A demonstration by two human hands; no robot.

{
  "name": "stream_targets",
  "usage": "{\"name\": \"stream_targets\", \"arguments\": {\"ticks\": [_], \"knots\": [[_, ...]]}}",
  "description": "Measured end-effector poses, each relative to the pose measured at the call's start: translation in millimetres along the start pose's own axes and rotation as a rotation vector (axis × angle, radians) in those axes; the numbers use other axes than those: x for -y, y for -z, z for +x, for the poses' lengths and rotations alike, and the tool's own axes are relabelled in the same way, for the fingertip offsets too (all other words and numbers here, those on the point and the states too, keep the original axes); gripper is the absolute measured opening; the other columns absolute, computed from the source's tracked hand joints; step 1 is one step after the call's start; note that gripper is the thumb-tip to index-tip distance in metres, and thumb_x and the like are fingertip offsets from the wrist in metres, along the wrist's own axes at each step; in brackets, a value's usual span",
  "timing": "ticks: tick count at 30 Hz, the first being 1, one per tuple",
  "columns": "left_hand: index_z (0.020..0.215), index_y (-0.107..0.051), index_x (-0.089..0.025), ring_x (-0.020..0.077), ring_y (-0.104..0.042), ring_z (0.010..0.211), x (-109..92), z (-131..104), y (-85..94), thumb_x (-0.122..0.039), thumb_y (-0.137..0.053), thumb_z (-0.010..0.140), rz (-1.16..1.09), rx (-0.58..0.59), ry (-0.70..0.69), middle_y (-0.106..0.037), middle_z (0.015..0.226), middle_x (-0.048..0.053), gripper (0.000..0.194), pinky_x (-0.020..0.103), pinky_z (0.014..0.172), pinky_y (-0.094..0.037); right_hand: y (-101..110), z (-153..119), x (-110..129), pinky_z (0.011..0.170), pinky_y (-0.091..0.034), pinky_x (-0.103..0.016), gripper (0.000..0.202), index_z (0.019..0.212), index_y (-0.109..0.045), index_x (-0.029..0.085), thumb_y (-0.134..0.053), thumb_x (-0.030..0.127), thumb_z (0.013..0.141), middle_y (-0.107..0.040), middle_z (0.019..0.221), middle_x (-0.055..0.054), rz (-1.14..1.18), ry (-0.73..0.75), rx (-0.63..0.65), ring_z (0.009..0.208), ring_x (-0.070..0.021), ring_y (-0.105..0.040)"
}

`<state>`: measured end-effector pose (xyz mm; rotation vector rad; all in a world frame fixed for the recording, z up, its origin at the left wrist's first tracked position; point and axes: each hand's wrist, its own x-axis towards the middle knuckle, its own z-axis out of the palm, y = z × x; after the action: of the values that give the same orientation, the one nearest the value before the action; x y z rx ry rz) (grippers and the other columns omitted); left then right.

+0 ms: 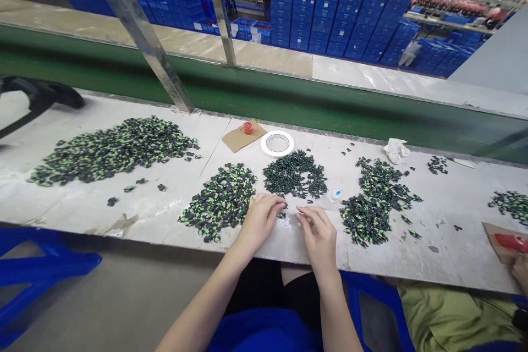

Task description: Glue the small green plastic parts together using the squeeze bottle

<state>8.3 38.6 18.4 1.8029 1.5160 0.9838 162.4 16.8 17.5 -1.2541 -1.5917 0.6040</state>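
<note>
My left hand (260,219) is closed in a pinch on a small dark piece at its fingertips, just right of a pile of black-and-green parts (220,198). A single dark part (281,215) shows on the table below those fingertips. My right hand (317,229) is also pinched, a short gap to the right; anything between its fingers is too small to make out. Beyond both hands lies a pile of small dark green pieces (295,173). A clear bottle with a blue tip (334,195) lies beyond my right hand, near another black-and-green pile (367,220).
A tape roll (278,144) and a red cap on cardboard (247,128) lie at the back. A large pile of parts (119,148) spreads left. Crumpled tissue (396,150) sits back right. Another person's hand (521,272) is at the right edge. A metal post (165,74) rises behind.
</note>
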Motion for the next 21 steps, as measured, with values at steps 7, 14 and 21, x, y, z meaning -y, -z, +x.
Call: {"name": "stream_targets", "arguments": {"ticks": [7, 14, 21], "knots": [[0.082, -0.073, -0.020, 0.0202, -0.064, 0.087, -13, -9, -8.0, -0.027, -0.056, 0.086, -0.364, -0.029, 0.005, -0.073, 0.087, 0.005, 0.018, 0.031, 0.082, -0.048, -6, 1, 2, 0.067, -0.057, -0.028, 0.016, 0.083, -0.072, 0.021, -0.074, 0.033, 0.073, -0.072, 0.083, -0.004, 0.319, -0.338, -0.025, 0.075, -0.0180, -0.067], [0.089, -0.073, -0.023, 0.0229, -0.060, 0.097, -4, -16, -3.1, -0.023, -0.060, 0.086, -0.096, -0.044, -0.004, -0.071, 0.095, 0.005, 0.014, 0.039, 0.089, -0.043, -4, -1, -5, 0.068, -0.057, -0.030, 0.017, 0.075, -0.071, 0.019, -0.072, 0.035, 0.071, -0.072, 0.077, -0.004, 0.406, -0.444, -0.051, 0.071, -0.0182, -0.068], [0.086, -0.071, -0.023, 0.0263, -0.052, 0.101, 11, -21, -8.9, -0.012, -0.067, 0.079, 0.357, -0.111, -0.093, -0.067, 0.098, 0.006, 0.014, 0.038, 0.078, -0.042, -5, -4, -16, 0.069, -0.057, -0.030, 0.018, 0.080, -0.074, 0.019, -0.066, 0.034, 0.074, -0.072, 0.084, -0.007, 0.259, -0.415, 0.052, 0.076, -0.0197, -0.069]]}}
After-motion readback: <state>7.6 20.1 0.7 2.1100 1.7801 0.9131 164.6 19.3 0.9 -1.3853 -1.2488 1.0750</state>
